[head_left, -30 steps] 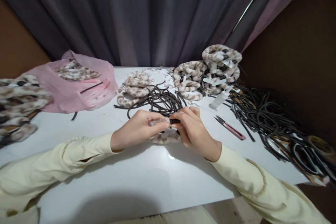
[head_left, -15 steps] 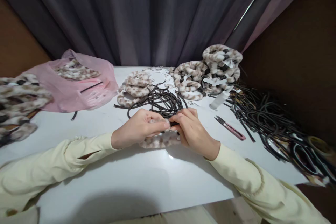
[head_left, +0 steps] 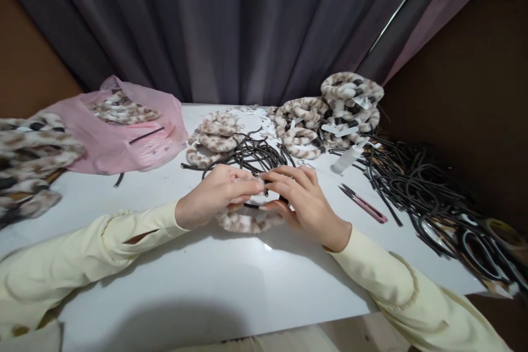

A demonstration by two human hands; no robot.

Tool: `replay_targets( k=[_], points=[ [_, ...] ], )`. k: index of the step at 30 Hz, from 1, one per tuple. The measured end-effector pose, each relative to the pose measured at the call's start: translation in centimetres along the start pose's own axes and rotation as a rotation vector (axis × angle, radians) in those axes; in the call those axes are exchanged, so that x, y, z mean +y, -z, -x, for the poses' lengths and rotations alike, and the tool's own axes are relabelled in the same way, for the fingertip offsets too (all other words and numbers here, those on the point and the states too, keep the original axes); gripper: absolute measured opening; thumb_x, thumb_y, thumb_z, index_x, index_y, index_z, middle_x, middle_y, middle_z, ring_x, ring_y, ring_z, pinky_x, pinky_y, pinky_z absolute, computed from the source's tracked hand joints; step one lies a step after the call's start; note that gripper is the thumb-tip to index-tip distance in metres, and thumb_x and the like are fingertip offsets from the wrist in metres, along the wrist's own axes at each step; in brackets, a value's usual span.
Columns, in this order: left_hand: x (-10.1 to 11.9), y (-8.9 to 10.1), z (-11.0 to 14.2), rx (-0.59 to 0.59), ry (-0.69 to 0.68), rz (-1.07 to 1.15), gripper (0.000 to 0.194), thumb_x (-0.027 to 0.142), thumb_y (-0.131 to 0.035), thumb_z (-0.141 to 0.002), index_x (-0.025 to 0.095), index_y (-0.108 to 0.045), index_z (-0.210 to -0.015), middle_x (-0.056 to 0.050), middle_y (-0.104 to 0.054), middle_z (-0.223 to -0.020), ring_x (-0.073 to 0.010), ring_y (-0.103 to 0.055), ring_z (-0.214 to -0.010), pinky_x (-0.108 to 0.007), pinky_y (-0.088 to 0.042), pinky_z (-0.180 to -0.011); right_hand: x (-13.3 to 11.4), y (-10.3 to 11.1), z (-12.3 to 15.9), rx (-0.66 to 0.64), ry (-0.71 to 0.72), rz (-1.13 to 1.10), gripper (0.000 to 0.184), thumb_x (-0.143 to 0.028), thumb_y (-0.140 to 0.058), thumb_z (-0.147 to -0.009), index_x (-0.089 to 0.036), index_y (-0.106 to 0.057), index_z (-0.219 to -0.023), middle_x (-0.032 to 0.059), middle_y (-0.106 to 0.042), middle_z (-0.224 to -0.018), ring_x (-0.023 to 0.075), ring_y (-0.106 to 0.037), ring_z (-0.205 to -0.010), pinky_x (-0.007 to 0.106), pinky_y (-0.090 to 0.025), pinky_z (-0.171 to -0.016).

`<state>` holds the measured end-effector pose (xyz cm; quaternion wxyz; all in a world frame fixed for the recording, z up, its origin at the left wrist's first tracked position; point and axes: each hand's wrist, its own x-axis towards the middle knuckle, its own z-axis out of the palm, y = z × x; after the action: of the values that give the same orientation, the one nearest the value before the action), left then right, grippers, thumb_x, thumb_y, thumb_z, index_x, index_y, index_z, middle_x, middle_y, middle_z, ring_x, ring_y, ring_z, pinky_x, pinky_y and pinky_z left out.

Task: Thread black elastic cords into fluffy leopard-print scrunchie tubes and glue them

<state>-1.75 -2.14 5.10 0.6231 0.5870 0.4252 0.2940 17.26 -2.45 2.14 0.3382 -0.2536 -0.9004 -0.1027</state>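
Note:
A fluffy white-and-brown ring [head_left: 249,222] lies low between my hands, its upper part mostly covered by fingers. My left hand [head_left: 220,192] is closed, thumb and fingers pinching the fluffy fabric at the ring's upper side. Across from it, my right hand [head_left: 303,201] has its fingers stretched out and its thumb apart, the fingertips close to the left ones. Dark bits of cord show in the gap under the right fingers; whether they touch that hand is hard to see. Just behind both hands lies a tangle of dark cords [head_left: 258,153].
Fluffy rings are piled at the back right [head_left: 350,91] and left [head_left: 39,148]. A pink plastic bag [head_left: 165,148] holds more. Right of my hands are pink-handled snips [head_left: 363,203], a small clear bottle [head_left: 346,158] and a heap of dark cords [head_left: 421,181].
My right hand has loosened from its pinch on a dark piece at the ring, and its fingers have straightened. My left hand keeps its pinch, shifted slightly left.

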Motion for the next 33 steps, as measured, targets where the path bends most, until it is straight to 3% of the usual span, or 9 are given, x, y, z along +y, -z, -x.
replay_targets(
  k=[2, 6, 11, 16, 22, 28, 33],
  points=[
    [0.1, -0.1, 0.1, -0.005, 0.015, 0.008, 0.030, 0.025, -0.057, -0.077, 0.015, -0.040, -0.054, 0.008, -0.028, -0.046, -0.0035, -0.020, -0.042, -0.019, -0.016, -0.040, -0.3, -0.4, 0.2, 0.043, 0.008, 0.004, 0.011, -0.014, -0.049, -0.087, -0.015, -0.050, -0.099, 0.0117, -0.065, -0.108, 0.0251, -0.054, -0.105, 0.039, -0.038, -0.082],
    [0.2, -0.2, 0.2, 0.004, 0.029, 0.019, 0.034, 0.023, -0.057, -0.077, 0.016, -0.036, -0.052, 0.008, -0.027, -0.046, -0.0038, -0.021, -0.043, -0.019, -0.017, -0.040, -0.7, -0.9, 0.6, 0.088, 0.000, -0.044, 0.018, -0.005, -0.040, -0.087, -0.015, -0.049, -0.098, 0.0144, -0.063, -0.111, 0.0239, -0.053, -0.110, 0.041, -0.039, -0.083],
    [0.4, -0.2, 0.3, 0.007, 0.026, 0.014, 0.035, 0.025, -0.057, -0.078, 0.016, -0.036, -0.052, 0.007, -0.026, -0.047, -0.0043, -0.020, -0.044, -0.020, -0.017, -0.041, -0.8, -1.2, 0.6, 0.129, -0.056, -0.081, 0.014, -0.008, -0.049, -0.085, -0.016, -0.049, -0.097, 0.0151, -0.062, -0.113, 0.0210, -0.057, -0.107, 0.039, -0.042, -0.084],
    [0.4, -0.3, 0.5, 0.001, 0.033, 0.040, 0.035, 0.026, -0.057, -0.078, 0.016, -0.036, -0.052, 0.007, -0.026, -0.047, -0.0044, -0.019, -0.044, -0.020, -0.017, -0.041, -1.1, -1.4, 0.2, 0.162, -0.074, -0.013, 0.012, -0.019, -0.057, -0.083, -0.015, -0.048, -0.091, 0.0221, -0.060, -0.112, 0.0253, -0.057, -0.106, 0.041, -0.046, -0.081],
    [0.4, -0.5, 0.6, 0.004, 0.032, 0.066, 0.035, 0.026, -0.056, -0.079, 0.016, -0.035, -0.053, 0.007, -0.026, -0.048, -0.0044, -0.019, -0.045, -0.019, -0.018, -0.041, -1.3, -1.4, 0.2, 0.153, 0.010, 0.089, 0.013, -0.002, -0.049, -0.081, -0.009, -0.049, -0.092, 0.0290, -0.058, -0.110, 0.0309, -0.056, -0.107, 0.044, -0.048, -0.079],
    [0.7, -0.6, 0.6, 0.005, 0.041, 0.086, 0.034, 0.024, -0.056, -0.077, 0.017, -0.033, -0.052, 0.008, -0.026, -0.047, -0.0043, -0.019, -0.044, -0.020, -0.018, -0.041, -1.1, -1.2, 0.2, 0.161, 0.109, 0.047, 0.014, -0.003, -0.043, -0.083, -0.011, -0.051, -0.091, 0.0223, -0.060, -0.110, 0.0318, -0.049, -0.117, 0.047, -0.048, -0.082],
    [0.9, -0.5, 0.7, 0.009, 0.031, 0.033, 0.030, 0.025, -0.058, -0.075, 0.015, -0.040, -0.053, 0.008, -0.026, -0.046, -0.0039, -0.020, -0.042, -0.019, -0.017, -0.039, -0.5, -1.0, 0.4, 0.248, 0.022, -0.075, 0.018, -0.004, -0.049, -0.081, -0.021, -0.051, -0.088, 0.0092, -0.062, -0.095, 0.0240, -0.056, -0.106, 0.041, -0.051, -0.078]
  ],
)
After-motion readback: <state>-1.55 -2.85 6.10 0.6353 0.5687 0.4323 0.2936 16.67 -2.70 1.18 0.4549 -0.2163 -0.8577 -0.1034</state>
